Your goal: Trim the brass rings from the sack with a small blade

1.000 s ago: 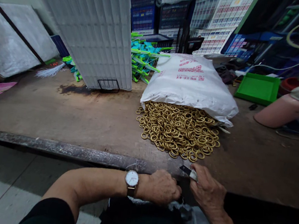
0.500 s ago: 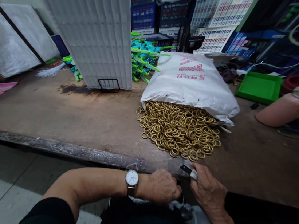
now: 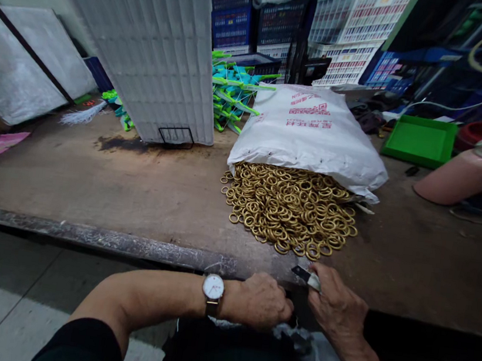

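My right hand [image 3: 337,306] is closed around a small knife [image 3: 301,273], whose dark flat blade points left over the table's front edge. Something whitish is at its grip by my thumb. Just left of it, my left hand [image 3: 263,303] is curled with its back toward me, low against the table edge. Its fingertips face the right hand, and whatever they grip is hidden. Beyond both hands lies a heap of gold-coloured rings [image 3: 290,211], spilling from the mouth of a white printed sack [image 3: 313,134]. Below the hands, a greyish plastic bag [image 3: 324,360] shows near my lap.
A tall pale ribbed panel [image 3: 163,63] stands on the wooden table [image 3: 141,197]. Green and teal plastic parts [image 3: 230,93] sit behind it. At right are a green tray [image 3: 421,140] and a tilted pink container [image 3: 455,173]. Stacked crates [image 3: 349,35] fill the back.
Almost nothing differs. Both hands and the knife keep their places, with only a very slight shift of the whole view.
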### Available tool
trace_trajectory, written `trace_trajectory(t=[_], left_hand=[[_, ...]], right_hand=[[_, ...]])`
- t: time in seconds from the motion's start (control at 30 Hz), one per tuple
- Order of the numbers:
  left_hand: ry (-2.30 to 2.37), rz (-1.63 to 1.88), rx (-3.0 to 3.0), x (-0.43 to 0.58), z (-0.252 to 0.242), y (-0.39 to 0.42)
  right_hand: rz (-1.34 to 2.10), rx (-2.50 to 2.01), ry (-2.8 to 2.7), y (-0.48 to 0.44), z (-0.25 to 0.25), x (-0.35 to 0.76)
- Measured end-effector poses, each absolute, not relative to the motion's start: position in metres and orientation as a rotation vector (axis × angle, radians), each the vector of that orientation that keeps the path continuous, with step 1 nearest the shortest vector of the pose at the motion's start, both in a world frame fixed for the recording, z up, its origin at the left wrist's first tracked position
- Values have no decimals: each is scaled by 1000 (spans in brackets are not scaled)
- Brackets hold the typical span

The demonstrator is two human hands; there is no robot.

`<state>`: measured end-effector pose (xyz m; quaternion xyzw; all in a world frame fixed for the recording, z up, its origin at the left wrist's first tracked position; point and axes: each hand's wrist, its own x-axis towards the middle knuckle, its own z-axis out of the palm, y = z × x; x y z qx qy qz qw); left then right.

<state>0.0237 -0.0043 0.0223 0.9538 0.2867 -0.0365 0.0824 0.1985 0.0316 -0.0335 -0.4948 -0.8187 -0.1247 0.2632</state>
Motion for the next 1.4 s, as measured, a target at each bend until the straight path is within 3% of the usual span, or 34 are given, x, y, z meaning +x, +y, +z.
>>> trace_trajectory(t=[1.2, 1.33, 1.4], left_hand=[[830, -41, 2871, 21, 19, -5], [902, -44, 2773, 17, 24, -3], [959, 109, 2614, 15, 25, -3]], right_hand=[[-346, -1333, -2202, 32, -38, 199], [-214, -1370, -2171, 32, -36, 199], [41, -1380, -2173, 31, -31, 199]])
